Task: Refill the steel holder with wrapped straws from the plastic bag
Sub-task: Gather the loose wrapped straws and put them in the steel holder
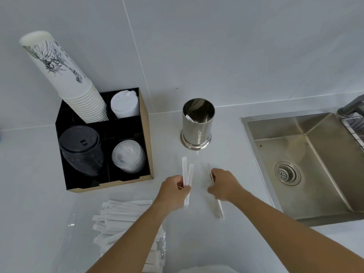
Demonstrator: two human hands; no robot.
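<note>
At frame centre the holder (197, 123) stands near-empty on the bench (226, 243), one or two straws inside; most stay in the bag (118, 223) at lower left. Left hand (174, 191) and right hand (223, 185) hover below it, each grip clenched on a few straws (187, 174), pointed up toward the holder.

Honestly there's nothing readable anywhere here, no words, brand names or numbers. The closest thing to a marking is the black line drawing on the top paper cup (52, 62) of the stack, well up and to the left of the fingers (180, 184), and that's a spiky sketch, not lettering. The straw wrappers (187, 178) pinched between those fingers look plain white, any print on them is too small to make out.
</note>
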